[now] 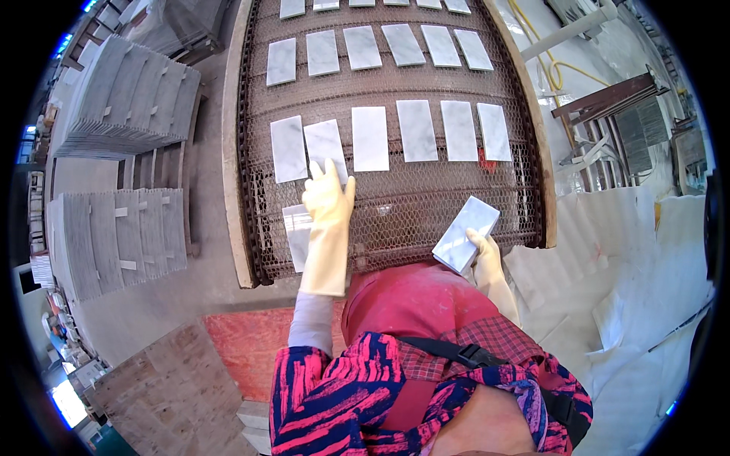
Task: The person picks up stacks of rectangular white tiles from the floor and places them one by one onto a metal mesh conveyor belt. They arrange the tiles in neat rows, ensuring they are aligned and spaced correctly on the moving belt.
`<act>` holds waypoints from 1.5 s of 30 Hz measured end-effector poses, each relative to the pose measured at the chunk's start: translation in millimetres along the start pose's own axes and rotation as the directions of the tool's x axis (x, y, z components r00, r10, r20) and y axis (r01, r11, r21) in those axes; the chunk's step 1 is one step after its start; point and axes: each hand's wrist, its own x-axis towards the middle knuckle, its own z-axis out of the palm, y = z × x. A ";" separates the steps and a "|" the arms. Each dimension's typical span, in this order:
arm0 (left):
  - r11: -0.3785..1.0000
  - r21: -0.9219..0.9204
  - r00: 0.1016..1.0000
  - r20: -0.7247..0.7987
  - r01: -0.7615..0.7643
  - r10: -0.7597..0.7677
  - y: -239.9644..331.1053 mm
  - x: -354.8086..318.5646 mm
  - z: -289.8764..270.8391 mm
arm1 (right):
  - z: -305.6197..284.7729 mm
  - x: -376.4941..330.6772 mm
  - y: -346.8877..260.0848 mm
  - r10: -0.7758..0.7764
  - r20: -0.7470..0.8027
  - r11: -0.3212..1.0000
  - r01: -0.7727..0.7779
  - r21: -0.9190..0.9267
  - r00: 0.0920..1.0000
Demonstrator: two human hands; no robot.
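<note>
Wire-mesh belt (403, 201) stretches away from the person, whose gloved right hand (488, 262) grips a tilted tile block (466, 232) at the belt's near end. Farther up, the left hand (328, 196) spreads its fingers at a flat tile (323, 138), apparently touching, not grasping. Arranging tiles seems the step; the next move probably wants a light edge touch. Both look white and grey-veined, like the farther row (361, 47).

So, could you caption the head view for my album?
Pale tiles in rows on a mesh belt, gloved left hand at one tile, gloved right hand holding a veined piece.
</note>
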 end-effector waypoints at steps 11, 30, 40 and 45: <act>0.998 0.035 0.986 -0.160 0.057 -0.051 20.0 32.7 27.3 | -8.3 -9.4 4.1 -0.047 -0.045 0.999 0.048 0.011 0.998; 0.996 -0.032 0.965 -0.246 0.085 -0.091 5.1 52.5 8.3 | -27.2 -8.1 18.4 -0.040 -0.032 0.997 0.042 0.061 0.999; 0.995 0.076 0.984 -0.175 0.058 -0.044 -71.7 99.0 12.8 | -32.6 -12.6 20.5 -0.039 -0.050 0.998 0.042 0.052 0.998; 0.995 0.099 0.991 -0.135 0.025 -0.012 -77.5 108.6 11.2 | -33.6 -13.6 23.2 -0.024 -0.057 0.999 0.027 0.046 0.998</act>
